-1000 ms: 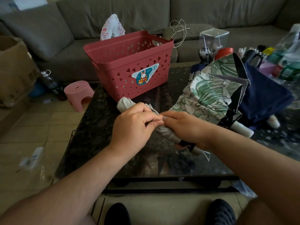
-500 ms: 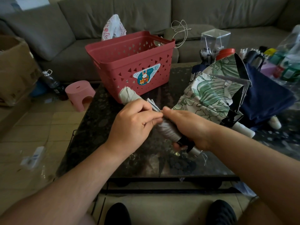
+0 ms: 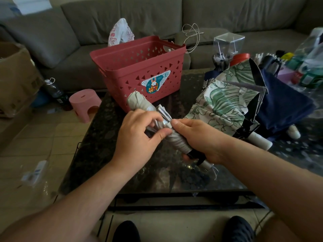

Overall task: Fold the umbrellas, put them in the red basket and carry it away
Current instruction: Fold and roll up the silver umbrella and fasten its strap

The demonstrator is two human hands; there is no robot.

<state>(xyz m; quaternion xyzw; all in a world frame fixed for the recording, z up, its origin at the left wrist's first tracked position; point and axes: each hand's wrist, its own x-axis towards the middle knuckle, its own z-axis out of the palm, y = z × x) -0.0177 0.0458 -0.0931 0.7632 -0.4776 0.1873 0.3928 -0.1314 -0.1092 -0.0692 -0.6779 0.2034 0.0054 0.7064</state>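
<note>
Fingers of the left hand curl round the grey umbrella, pinching its folds, while the right hand grips it nearer the handle, thumb pressing the strap. It hangs just over the desk. Beyond the fingers stands the basket; right of them lies the leafy umbrella, unfolded. If the thumb slips, I reckon the pleats spring loose.

left hand fingers curled, right hand gripping

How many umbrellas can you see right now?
3: a grey umbrella gripped in both hands, a leaf-print umbrella lying on the table, a navy umbrella behind it. Clutter may hide others.
</note>
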